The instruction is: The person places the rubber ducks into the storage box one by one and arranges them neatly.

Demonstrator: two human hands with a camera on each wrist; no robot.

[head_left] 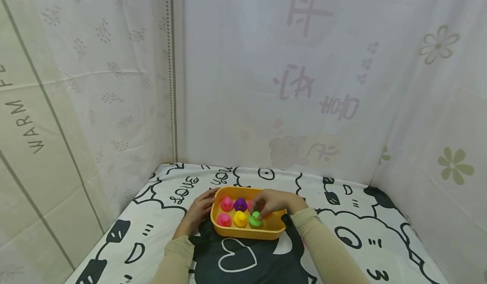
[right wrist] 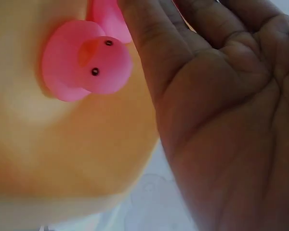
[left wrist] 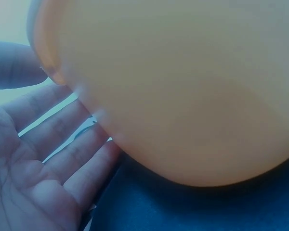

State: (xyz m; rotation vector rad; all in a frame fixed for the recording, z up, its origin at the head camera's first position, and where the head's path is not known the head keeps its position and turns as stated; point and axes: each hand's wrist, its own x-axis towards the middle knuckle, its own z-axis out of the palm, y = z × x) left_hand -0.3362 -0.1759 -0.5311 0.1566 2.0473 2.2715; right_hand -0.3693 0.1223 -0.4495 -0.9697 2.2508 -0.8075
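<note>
A yellow tray (head_left: pixel 249 233) holds several small rubber ducks. My right hand (head_left: pixel 273 200) reaches down into it, thumb and fingers pinching a green duck (head_left: pixel 255 220) by the head; its fingertips are outside the right wrist view. A pink duck (right wrist: pixel 89 62) lies beside that hand there. To the left of the green duck are a yellow duck (head_left: pixel 240 219), a purple duck (head_left: pixel 240 204) and pink ducks (head_left: pixel 227 204). At the tray's left end, my left hand (head_left: pixel 199 211) touches the outside of the wall with its fingers extended, as the left wrist view shows.
The tray stands on a white cloth (head_left: pixel 160 233) with black cartoon drawings and a dark patch (head_left: pixel 243 267) under it. Pale printed curtains (head_left: pixel 236 85) hang at the back and on both sides.
</note>
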